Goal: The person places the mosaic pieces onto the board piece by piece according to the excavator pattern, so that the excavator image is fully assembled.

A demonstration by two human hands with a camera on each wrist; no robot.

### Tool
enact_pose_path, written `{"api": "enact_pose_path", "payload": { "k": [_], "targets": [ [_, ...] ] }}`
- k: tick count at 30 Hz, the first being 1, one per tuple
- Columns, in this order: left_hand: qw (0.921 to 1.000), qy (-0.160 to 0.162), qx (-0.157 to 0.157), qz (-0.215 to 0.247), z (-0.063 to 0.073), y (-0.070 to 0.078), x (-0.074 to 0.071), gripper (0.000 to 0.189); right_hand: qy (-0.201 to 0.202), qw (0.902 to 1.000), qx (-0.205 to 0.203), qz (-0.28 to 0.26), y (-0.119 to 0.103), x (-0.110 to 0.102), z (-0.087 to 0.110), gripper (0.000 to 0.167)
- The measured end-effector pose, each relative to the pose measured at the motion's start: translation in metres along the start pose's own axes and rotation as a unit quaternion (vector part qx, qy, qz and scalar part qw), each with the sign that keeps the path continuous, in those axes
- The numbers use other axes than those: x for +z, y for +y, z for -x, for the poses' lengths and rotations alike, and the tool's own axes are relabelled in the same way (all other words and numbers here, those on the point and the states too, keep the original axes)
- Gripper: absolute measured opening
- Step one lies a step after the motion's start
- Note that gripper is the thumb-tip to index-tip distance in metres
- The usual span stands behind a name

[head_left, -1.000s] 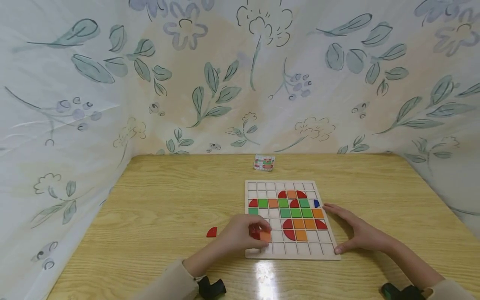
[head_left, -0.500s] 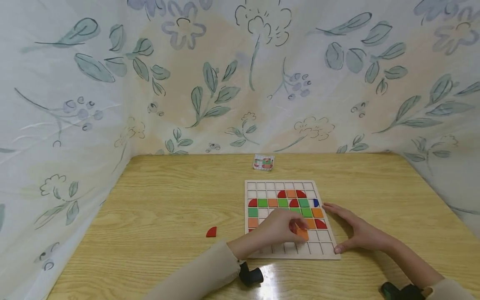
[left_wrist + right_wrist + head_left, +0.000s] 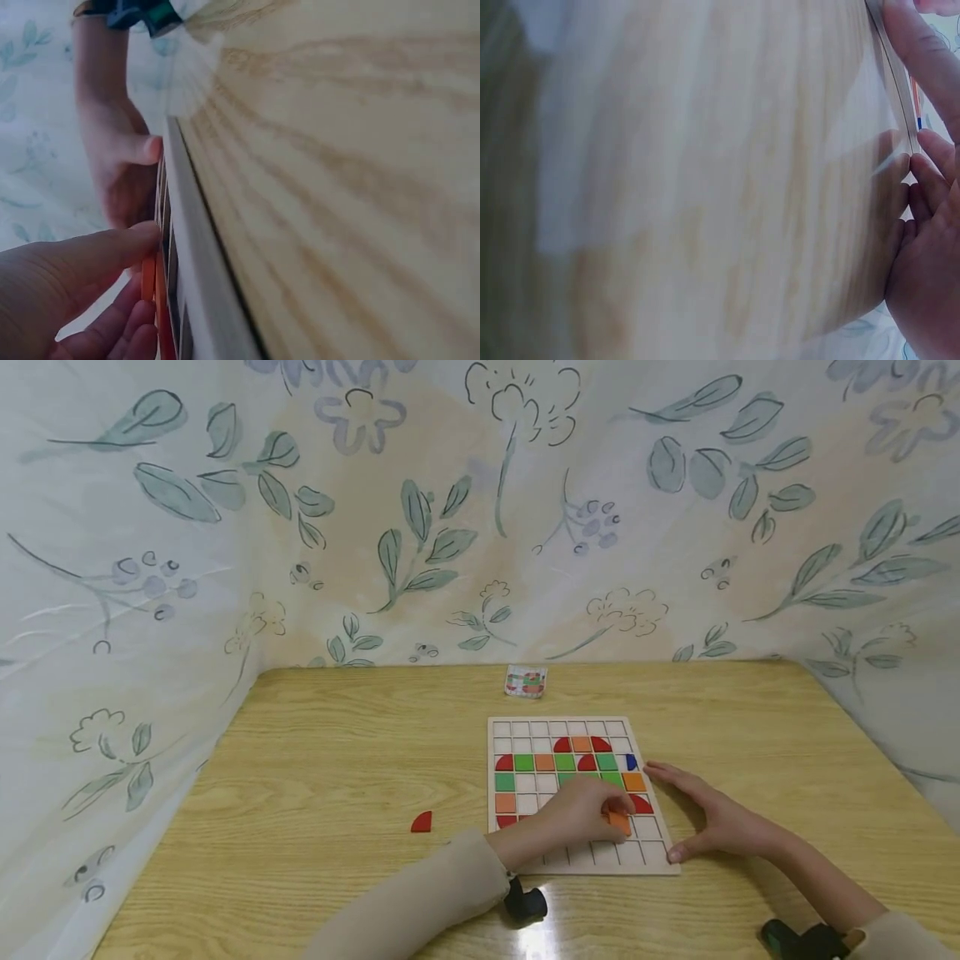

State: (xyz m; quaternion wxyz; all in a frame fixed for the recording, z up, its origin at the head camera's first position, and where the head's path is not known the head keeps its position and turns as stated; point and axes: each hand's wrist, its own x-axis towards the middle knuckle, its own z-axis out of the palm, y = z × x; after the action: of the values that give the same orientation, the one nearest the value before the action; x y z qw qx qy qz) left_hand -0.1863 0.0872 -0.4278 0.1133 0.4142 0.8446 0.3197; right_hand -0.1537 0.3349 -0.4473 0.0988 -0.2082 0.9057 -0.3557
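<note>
A wooden grid board [image 3: 585,865] lies on the table with coloured squares and quarter-round tiles in its cells. My left hand [image 3: 581,808] reaches over its lower half, pinching an orange square tile [image 3: 618,823] between thumb and fingers at the lower right. In the left wrist view the orange tile [image 3: 148,277] shows edge-on, close above the board; whether it touches the grid is unclear. The left hand and forearm hide several cells. Spread along the board's right edge is my right hand [image 3: 723,827], its thumb and fingertips touching that edge.
A loose red quarter-round tile [image 3: 422,822] lies on the table [image 3: 337,760], left of the board. Behind the board is a small pattern card [image 3: 526,682]. A blue piece [image 3: 631,762] sits at the grid's right side. Patterned cloth [image 3: 420,627] surrounds the table.
My left hand has moved right across the board with the orange square tile, uncovering orange and red tiles at the board's left. The right hand has stayed at the right edge.
</note>
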Motion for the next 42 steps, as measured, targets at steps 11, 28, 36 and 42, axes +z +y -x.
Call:
{"api": "enact_pose_path", "payload": {
  "k": [11, 28, 36, 42],
  "targets": [
    [0.9994, 0.001, -0.012, -0.033, 0.0, 0.006, 0.003, 0.024, -0.002, 1.0, -0.004, -0.005, 0.001, -0.001, -0.001, 0.101],
    [0.9951, -0.004, -0.059, 0.079, 0.041, -0.015, -0.042, 0.025, -0.001, 1.0, -0.007, 0.003, -0.004, 0.001, -0.001, 0.099],
    [0.9944, -0.044, -0.074, 0.062, 0.101, -0.061, -0.095, 0.01, -0.006, 0.9998, 0.017, -0.009, -0.007, -0.002, 0.002, 0.099],
    [0.9921, -0.111, -0.04, 0.043, 0.151, -0.083, -0.117, 0.029, -0.007, 0.9996, 0.015, -0.022, -0.005, 0.0, 0.0, 0.099]
  ]
}}
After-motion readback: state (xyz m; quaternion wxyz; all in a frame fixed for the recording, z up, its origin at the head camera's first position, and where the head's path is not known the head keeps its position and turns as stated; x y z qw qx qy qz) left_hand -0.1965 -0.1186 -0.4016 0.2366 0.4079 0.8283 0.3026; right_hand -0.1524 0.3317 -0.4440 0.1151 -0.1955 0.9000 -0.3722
